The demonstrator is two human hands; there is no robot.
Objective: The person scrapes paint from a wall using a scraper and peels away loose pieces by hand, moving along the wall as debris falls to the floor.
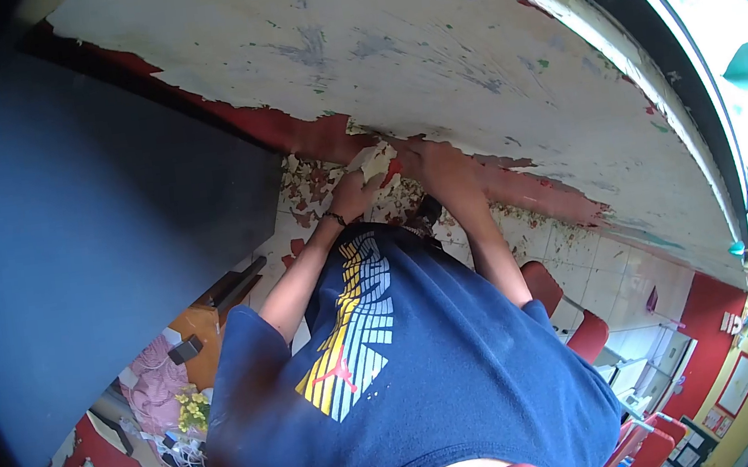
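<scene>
Flakes of old cream paint (381, 161) sit pinched between your left hand (353, 194) and right hand (428, 161), both closed on them at the peeling white-and-red wall (427, 52). Expect them light, brittle, crumbly; grip the lifted edge. No readable writing; your navy T-shirt (426, 366) shows a jumping-figure logo.

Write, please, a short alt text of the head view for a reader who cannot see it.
Seen upside down, a person in a navy T-shirt presses both hands, left hand and right hand, against a wall whose white paint is peeling off red. Paint flakes litter the tiled floor.
</scene>
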